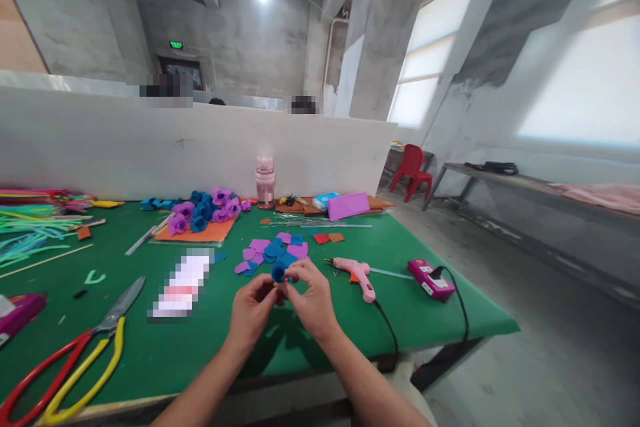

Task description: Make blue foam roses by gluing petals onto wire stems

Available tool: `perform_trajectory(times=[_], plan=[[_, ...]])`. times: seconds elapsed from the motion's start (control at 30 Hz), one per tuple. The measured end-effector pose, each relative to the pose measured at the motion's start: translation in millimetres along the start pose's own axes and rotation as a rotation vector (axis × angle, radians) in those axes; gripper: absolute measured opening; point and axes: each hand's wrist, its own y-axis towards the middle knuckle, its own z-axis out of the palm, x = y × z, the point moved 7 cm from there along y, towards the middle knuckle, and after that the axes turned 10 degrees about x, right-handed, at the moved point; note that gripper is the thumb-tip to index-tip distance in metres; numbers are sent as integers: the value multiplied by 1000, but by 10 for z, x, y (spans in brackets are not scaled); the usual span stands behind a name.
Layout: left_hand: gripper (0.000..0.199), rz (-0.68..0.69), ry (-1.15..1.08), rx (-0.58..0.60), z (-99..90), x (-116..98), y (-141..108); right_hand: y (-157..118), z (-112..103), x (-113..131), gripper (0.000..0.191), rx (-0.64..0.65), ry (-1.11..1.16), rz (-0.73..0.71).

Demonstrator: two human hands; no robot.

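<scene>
A small blue rolled flower (279,272) is pinched between the fingertips of both hands, above the green tabletop near its front edge. My left hand (253,310) grips it from the left, thumb and fingers closed. From the right, my right hand (311,297) holds its rim and base, also closed. Just beyond lie loose purple and blue petal pieces (274,251) in a scattered pile. A pink glue gun (355,273) rests on its side to the right of my right hand.
Finished purple and blue flowers (200,210) lie on an orange sheet (220,232). Large scissors (95,340) with red and yellow handles are at the left. A pink bottle (265,181) stands by the white partition (150,147). A cable runs from a magenta box (431,280) at the right.
</scene>
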Motion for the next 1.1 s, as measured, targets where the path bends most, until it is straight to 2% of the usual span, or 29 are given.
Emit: perform_trajectory(times=[0.3, 0.7, 1.1], plan=[[11, 49, 83, -5, -45, -92, -19, -30, 0, 8, 4, 7, -23, -20], [9, 146, 50, -30, -45, -66, -18, -61, 0, -8, 4, -32, -55, -31], [6, 125, 31, -27, -32, -47, -2, -68, 15, -18, 4, -69, -42, -4]])
